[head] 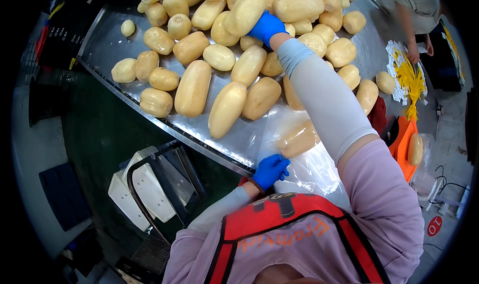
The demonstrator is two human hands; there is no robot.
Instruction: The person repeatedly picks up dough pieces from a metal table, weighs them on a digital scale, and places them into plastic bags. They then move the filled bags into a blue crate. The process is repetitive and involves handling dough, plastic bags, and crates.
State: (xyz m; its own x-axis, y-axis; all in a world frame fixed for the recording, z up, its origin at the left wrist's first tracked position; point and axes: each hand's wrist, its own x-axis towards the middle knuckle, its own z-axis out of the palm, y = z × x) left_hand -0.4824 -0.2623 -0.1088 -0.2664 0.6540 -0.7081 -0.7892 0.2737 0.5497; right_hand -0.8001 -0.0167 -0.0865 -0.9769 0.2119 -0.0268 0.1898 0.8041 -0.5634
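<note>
My right hand (pixel 267 27), in a blue glove, reaches to the far heap and grips a large pale lotus root segment (pixel 247 12) from its right side. Close to my body, my left hand (pixel 271 171), also gloved in blue, has its fingers curled on the near-left edge of a clear plastic bag (pixel 310 171). Inside or under the shiny film lies another lotus root segment (pixel 297 138), partly hidden by my right arm. Between my hands, several peeled segments lie loose, among them a long one (pixel 227 110) and a broad one (pixel 262 98).
The metal table (pixel 108 33) has a raised rim on the left. White crates (pixel 149 186) and a dark metal frame (pixel 140 171) stand below it. To the right are yellow ties with white tags (pixel 408 72), an orange object (pixel 406 145) and another person's hand (pixel 413 53).
</note>
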